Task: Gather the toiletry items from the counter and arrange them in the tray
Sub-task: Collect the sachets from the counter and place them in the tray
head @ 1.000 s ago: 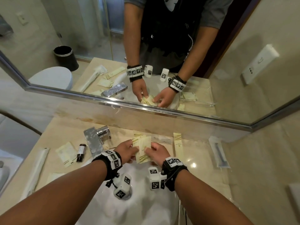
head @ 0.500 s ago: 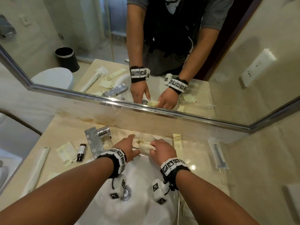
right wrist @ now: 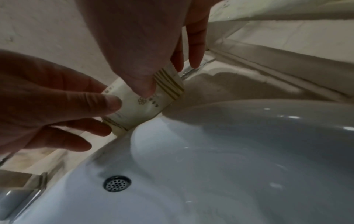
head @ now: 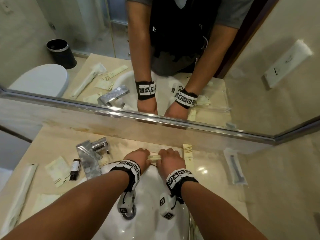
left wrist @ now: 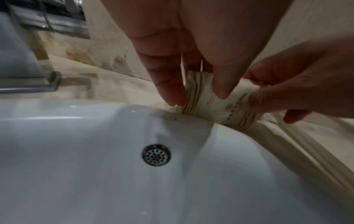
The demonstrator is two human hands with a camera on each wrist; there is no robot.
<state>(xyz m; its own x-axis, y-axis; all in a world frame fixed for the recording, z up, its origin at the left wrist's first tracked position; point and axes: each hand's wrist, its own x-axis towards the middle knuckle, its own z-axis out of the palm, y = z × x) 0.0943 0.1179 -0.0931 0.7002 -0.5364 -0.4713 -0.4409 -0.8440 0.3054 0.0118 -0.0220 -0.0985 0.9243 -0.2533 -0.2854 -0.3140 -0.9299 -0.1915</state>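
Both my hands hold a small stack of cream sachets (head: 155, 157) with gold stripes, stood on edge at the back rim of the sink. My left hand (head: 138, 157) pinches the stack's left end between thumb and fingers (left wrist: 199, 97). My right hand (head: 170, 159) pinches its right end (right wrist: 164, 75). The sachets (left wrist: 216, 106) touch the rim where the clear tray's edge (left wrist: 298, 136) begins. The clear tray (head: 206, 163) lies on the counter to the right, with a long cream packet (head: 187, 153) at its left end.
A chrome faucet (head: 90, 158) stands left of my hands. Left of it lie a small dark bottle (head: 75, 168), cream sachets (head: 58, 168) and a long white packet (head: 22, 187). A clear-wrapped dark item (head: 234, 168) lies far right. The white basin (head: 149, 222) is below my wrists.
The sachets, held fanned and flat-faced a second ago, are now squared into a stack on edge. Both hands have moved forward and down to the sink's back rim.
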